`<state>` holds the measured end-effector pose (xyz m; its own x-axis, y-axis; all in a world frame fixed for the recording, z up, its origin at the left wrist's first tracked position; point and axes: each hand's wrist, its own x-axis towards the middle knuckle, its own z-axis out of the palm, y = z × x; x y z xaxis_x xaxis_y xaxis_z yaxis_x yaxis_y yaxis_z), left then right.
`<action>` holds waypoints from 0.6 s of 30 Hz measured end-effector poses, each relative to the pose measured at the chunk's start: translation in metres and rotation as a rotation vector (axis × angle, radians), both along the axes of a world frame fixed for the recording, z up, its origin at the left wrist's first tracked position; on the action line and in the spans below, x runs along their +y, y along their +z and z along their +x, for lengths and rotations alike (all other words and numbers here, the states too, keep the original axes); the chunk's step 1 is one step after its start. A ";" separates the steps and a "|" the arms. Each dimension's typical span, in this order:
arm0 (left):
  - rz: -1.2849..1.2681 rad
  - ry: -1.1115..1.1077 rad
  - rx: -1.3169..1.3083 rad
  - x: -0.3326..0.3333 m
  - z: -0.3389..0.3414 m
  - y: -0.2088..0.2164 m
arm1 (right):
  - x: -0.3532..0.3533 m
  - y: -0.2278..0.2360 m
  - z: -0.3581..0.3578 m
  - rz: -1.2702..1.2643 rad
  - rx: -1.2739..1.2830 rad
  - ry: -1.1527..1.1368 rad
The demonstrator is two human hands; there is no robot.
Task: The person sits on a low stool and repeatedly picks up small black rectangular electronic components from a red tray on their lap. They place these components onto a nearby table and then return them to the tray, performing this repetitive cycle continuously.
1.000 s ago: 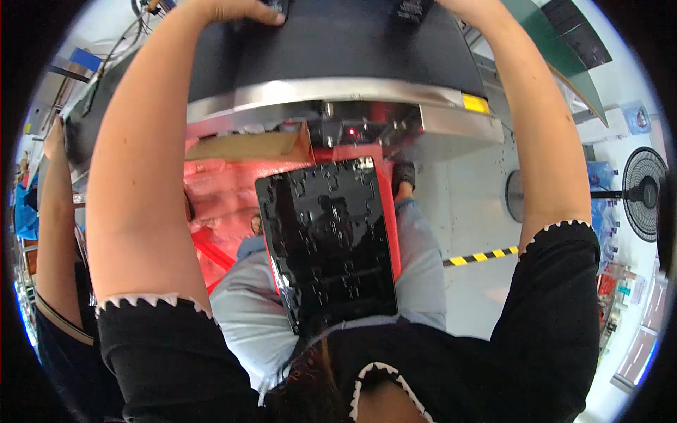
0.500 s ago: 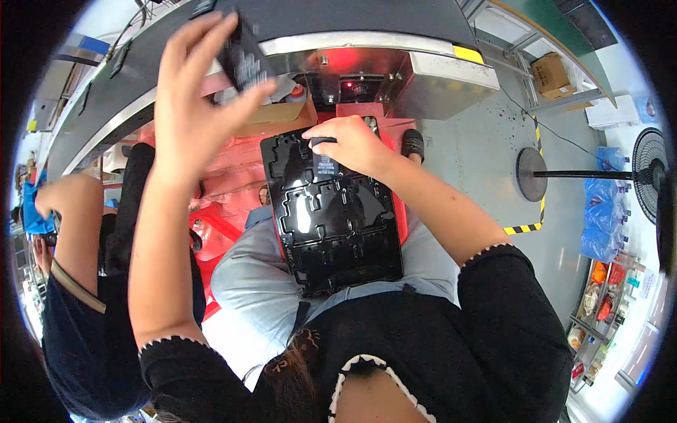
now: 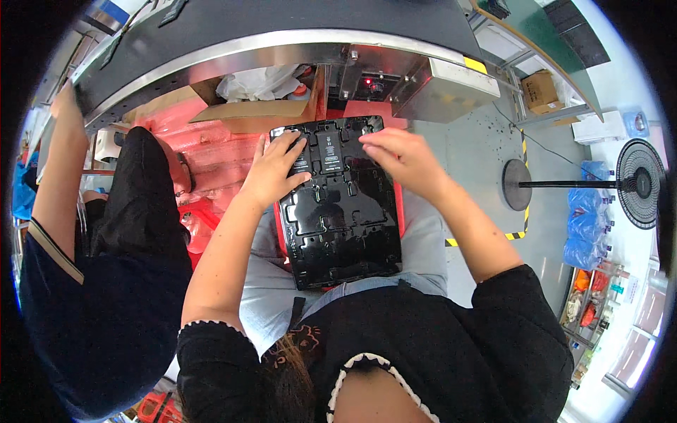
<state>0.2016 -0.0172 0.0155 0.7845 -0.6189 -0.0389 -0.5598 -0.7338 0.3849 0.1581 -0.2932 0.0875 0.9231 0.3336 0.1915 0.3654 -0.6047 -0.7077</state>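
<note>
Flat black packs [image 3: 330,150]: one lies at the far edge of the tray [image 3: 345,261] on our lap [image 3: 262,307], another toward its far-left corner.
Our left hand [image 3: 272,174]: fingers spread, touching and partly hiding the second pack.
Our right hand [image 3: 405,161]: fingers bunched over the far-right corner; we cannot tell if they hold anything.
Around us: carton [image 3: 250,113] beyond, fan [image 3: 638,183] right, co-worker's arm [image 3: 58,187] left.

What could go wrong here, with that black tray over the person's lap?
The black tray sits over the lap, so a shift of the legs might tilt it and unsettle the printed dark piece in its upper middle. The left hand partly hides another dark piece, so a poor fit there could go unnoticed.
</note>
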 end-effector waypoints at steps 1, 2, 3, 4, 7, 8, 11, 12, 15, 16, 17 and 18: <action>0.025 -0.014 -0.022 0.002 -0.001 -0.002 | -0.006 0.015 0.002 -0.009 -0.099 -0.004; 0.050 -0.024 -0.043 0.003 -0.003 -0.004 | -0.010 0.031 0.007 -0.002 -0.146 0.003; 0.018 0.009 -0.068 0.001 -0.006 -0.004 | -0.014 0.048 0.012 0.027 -0.184 0.003; -0.018 0.037 -0.091 -0.005 -0.011 -0.005 | -0.016 0.068 0.017 0.032 -0.212 -0.026; -0.052 0.006 -0.146 -0.035 -0.020 -0.001 | -0.022 0.111 0.051 0.106 -0.401 -0.116; -0.031 -0.015 -0.180 -0.043 -0.023 -0.006 | -0.018 0.116 0.071 0.166 -0.451 -0.158; 0.041 -0.046 -0.239 -0.059 -0.040 -0.027 | -0.013 0.142 0.136 -0.098 -0.665 -0.117; 0.010 -0.026 -0.210 -0.061 -0.040 -0.029 | -0.018 0.135 0.168 -0.188 -0.716 -0.159; -0.123 0.005 -0.024 -0.057 -0.029 0.004 | -0.038 0.126 0.262 -0.410 -0.548 -0.242; -0.218 -0.017 -0.007 -0.060 -0.019 0.021 | -0.060 0.125 0.284 -0.536 -0.518 -0.257; -0.435 -0.047 -0.113 -0.051 -0.007 0.037 | -0.056 0.131 0.290 -0.636 -0.308 -0.188; -0.528 -0.033 -0.115 -0.051 0.005 0.077 | -0.057 0.146 0.290 -0.740 -0.091 -0.132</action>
